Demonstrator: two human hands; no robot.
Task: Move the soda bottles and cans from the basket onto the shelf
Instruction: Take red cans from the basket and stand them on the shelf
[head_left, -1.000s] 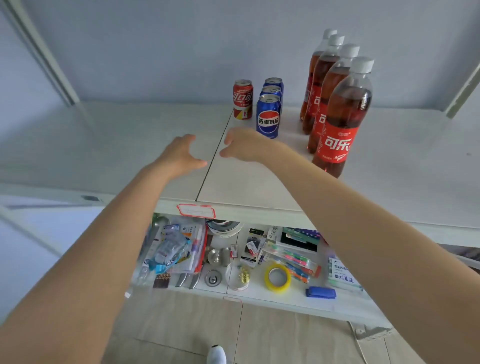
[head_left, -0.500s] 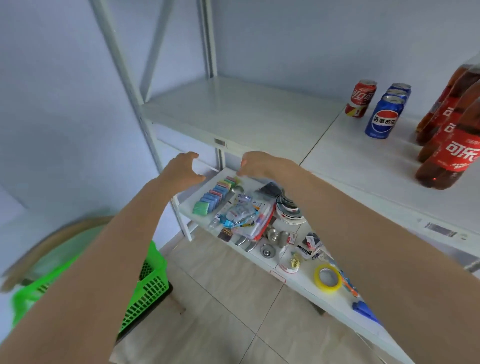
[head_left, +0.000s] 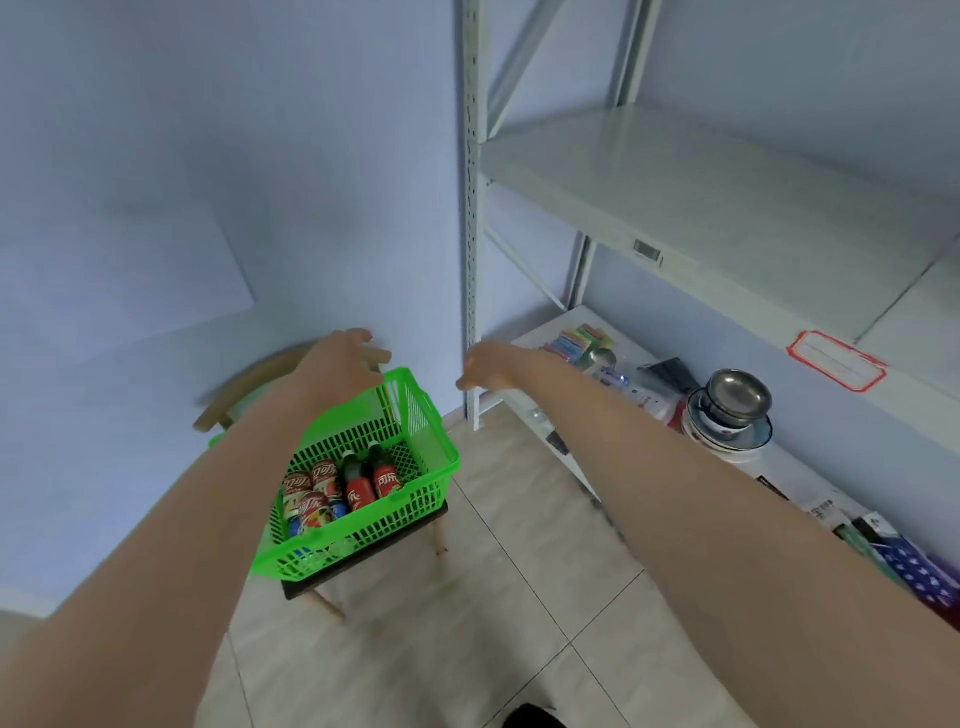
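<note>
A green plastic basket (head_left: 415, 415) sits on a wooden chair at the lower left. Inside it lie two small cola bottles (head_left: 373, 480) with red labels and several red and blue cans (head_left: 310, 493). My left hand (head_left: 345, 364) hovers over the basket's far rim, fingers apart, holding nothing. My right hand (head_left: 491, 366) is stretched out to the right of the basket, near the shelf's upright post, also holding nothing. The white metal shelf (head_left: 701, 208) stands at the right; its upper board shown here is bare. The sodas placed earlier are out of view.
The wooden chair (head_left: 363, 566) carries the basket, its curved back (head_left: 249, 384) against the wall. The lower shelf board (head_left: 550, 325) holds stacked bowls (head_left: 730, 415), sponges, packets and small items. A white upright post (head_left: 471, 260) stands between basket and shelf. Beige floor tiles lie below.
My view has swung left and down from the shelf with cans and bottles to the basket. Both hands have moved with it, from above the shelf to near the basket.
</note>
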